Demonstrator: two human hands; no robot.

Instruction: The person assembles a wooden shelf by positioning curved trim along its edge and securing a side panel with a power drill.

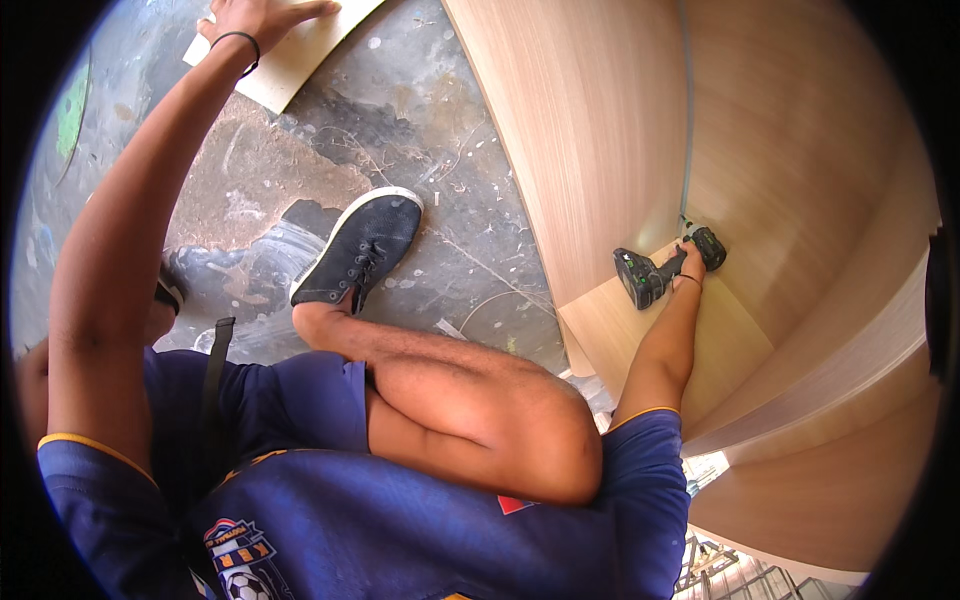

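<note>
My right hand (691,263) is wrapped round the handle of a black cordless drill (643,280) with green marks. The drill lies sideways inside a wood-grain cabinet (610,150), its nose by the corner where a thin grey line (687,110) runs between two panels. A small light glows near its tip; whether the bit touches the panel I cannot tell. My left arm reaches far to the upper left. There my left hand (250,16) rests with fingers spread on a pale, flat board (285,75) lying on the floor. The top of that hand is cut off by the picture's edge.
My bent leg (480,410) and dark laced shoe (365,240) are between the two hands. The grey concrete floor (470,230) is stained and patchy, with thin strands on it. Curved-looking wood panels (820,480) rise at the right. Metal racks or bars (735,575) show at the lower right.
</note>
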